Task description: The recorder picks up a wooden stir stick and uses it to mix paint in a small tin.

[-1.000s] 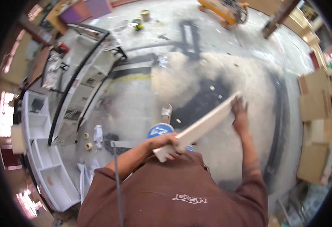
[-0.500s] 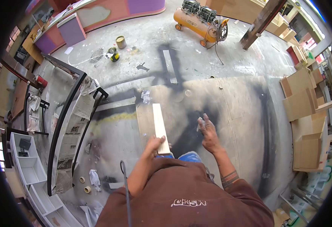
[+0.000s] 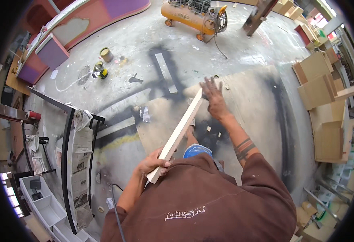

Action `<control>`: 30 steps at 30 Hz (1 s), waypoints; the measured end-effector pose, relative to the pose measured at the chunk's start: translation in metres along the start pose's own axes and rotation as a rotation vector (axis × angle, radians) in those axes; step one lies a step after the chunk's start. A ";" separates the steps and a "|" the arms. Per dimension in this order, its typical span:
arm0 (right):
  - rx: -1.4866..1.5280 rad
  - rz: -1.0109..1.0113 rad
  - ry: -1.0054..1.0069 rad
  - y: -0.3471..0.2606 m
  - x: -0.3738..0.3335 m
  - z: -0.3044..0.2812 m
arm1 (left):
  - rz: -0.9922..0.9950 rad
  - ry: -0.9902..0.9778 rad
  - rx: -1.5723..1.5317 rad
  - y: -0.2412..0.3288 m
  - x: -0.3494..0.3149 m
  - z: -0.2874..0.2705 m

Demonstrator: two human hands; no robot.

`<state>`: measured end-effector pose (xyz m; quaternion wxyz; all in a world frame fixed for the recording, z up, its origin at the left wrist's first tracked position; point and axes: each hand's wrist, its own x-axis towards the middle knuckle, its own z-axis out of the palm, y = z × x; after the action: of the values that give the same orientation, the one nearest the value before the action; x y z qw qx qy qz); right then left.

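My left hand (image 3: 150, 164) is closed round the near end of a long pale wooden strip (image 3: 177, 135), close to my body. The strip slants up and away to the right, showing a light top face and a narrow side. At its far end is my right hand (image 3: 216, 101), palm down with fingers apart, nothing visible in them; whether it touches the strip I cannot tell. Below that hand, two small pale pieces (image 3: 208, 128) lie on a dark-stained patch of the floor sheet (image 3: 253, 105).
A black metal frame (image 3: 66, 161) with newspaper stands at the left, near white compartmented shelving (image 3: 50, 209). Ahead are open paint cans (image 3: 106, 54) and an orange air compressor (image 3: 189, 18). Cardboard boxes (image 3: 326, 129) line the right. A dark hose (image 3: 118, 213) runs beside my left arm.
The strip has tilted, its far end swinging right. My right hand has moved forward to that end, and its fingers have spread; the small object at its fingertips no longer shows there. The view has shifted.
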<state>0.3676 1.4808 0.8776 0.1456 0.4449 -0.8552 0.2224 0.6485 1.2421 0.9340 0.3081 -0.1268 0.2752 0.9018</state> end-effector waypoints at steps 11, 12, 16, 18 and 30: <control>0.111 -0.068 -0.052 0.192 0.137 0.048 | 0.086 0.009 0.008 0.104 0.144 0.015; 0.165 -0.149 -0.074 0.184 0.136 0.063 | 0.091 0.062 -0.024 0.112 0.149 0.015; 0.168 -0.666 -0.528 0.103 0.166 0.063 | 0.250 0.182 -0.074 0.140 0.177 0.009; 0.273 -0.758 -0.209 0.132 0.211 0.092 | 0.333 0.155 -0.084 0.159 0.185 0.002; 0.251 -0.948 -0.068 0.169 0.427 0.176 | 0.470 0.048 -0.098 0.322 0.208 -0.088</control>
<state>-0.0206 1.1791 0.8748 0.1482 0.8064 -0.5294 0.2180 0.2902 1.0804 0.9145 0.0765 -0.0956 0.2601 0.9578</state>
